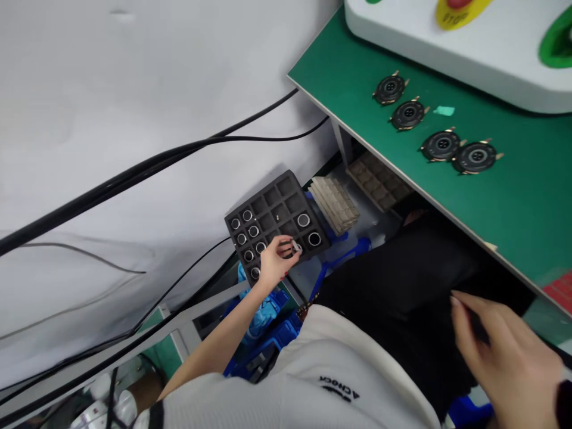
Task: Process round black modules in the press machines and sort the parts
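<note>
My left hand (276,262) reaches over a dark grey compartment tray (268,205). Its thumb and fingers pinch a small round watch part (297,246) with a pale rim, tilted on edge just above or partly in a compartment; which one I cannot tell. Similar round parts with silvery rims, such as one watch part (303,220), lie in several other compartments. At the lower right my right hand (504,351) hovers over my dark-clothed lap, thumb and index fingertips together, with nothing visible between them.
Several black round watch cases (409,114) lie on the green tabletop (504,208), beside a small turquoise scrap (444,111). Behind them stands a white machine housing (447,56) with a stop button. Stacked pale trays (333,202) are beside the dark tray. Black cables (179,149) cross the left.
</note>
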`<state>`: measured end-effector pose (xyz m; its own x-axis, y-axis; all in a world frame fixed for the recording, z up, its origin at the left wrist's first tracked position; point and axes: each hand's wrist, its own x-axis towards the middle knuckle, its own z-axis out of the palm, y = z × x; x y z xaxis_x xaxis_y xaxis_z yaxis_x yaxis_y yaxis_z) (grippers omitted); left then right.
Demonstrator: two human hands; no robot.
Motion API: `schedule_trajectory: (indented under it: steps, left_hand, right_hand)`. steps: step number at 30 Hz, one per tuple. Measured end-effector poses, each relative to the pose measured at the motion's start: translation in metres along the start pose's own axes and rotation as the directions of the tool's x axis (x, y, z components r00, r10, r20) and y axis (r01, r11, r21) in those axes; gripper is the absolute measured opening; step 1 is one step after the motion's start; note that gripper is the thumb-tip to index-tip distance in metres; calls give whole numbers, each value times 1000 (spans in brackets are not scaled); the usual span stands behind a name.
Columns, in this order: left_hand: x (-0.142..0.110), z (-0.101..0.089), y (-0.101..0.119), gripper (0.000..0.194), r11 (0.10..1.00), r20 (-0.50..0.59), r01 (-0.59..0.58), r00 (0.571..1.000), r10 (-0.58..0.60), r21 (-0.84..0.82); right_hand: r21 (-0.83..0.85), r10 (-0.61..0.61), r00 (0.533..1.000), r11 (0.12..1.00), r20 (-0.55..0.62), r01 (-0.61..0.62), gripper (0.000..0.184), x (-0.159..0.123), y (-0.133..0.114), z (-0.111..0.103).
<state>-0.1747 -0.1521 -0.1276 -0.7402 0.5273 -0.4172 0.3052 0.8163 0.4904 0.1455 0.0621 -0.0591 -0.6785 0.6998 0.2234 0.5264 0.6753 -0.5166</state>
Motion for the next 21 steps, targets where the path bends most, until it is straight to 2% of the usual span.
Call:
schedule_trajectory:
  steps: [2,3,5,6,7,10,13,15,17,19,21]
  left_hand:
    - [-3,6,43,47,952,50,-142,986,161,-273]
    - [-4,11,66,50,866,68,-208,961,267,-455]
    - [-5,25,111,52,614,51,-269,890,453,-742]
    - [-6,32,132,52,503,29,-273,858,513,-820]
    - [-8,40,153,51,438,10,-279,834,551,-854]
    - [-17,60,203,50,358,-72,-362,782,619,-861]
    - [-32,71,235,50,278,-223,-533,692,687,-799]
    - [-43,74,248,51,210,-327,-631,624,710,-747]
    - [-52,76,255,51,156,-411,-697,573,709,-700]
    - [-59,78,258,51,123,-474,-748,529,704,-652]
    - [-64,79,258,50,119,-515,-788,499,696,-603]
  right_hand:
    - [15,-78,997,997,-2,78,13,7,-18,1]
    - [57,-100,995,993,-15,101,13,10,-27,2]
    - [167,-83,993,981,-86,96,19,14,-43,2]
    - [212,-54,989,974,-139,83,23,14,-51,1]
    - [258,-9,982,965,-189,58,27,14,-58,0]
    - [413,162,943,910,-289,-30,33,8,-75,-3]
    - [559,321,888,824,-330,-90,33,2,-85,-2]
    - [666,453,833,732,-317,-145,27,-1,-89,-1]
    - [781,583,770,596,-261,-186,21,-2,-92,0]
    - [859,663,719,476,-209,-189,17,-1,-96,-1]
    - [895,701,691,407,-178,-182,16,-2,-99,-3]
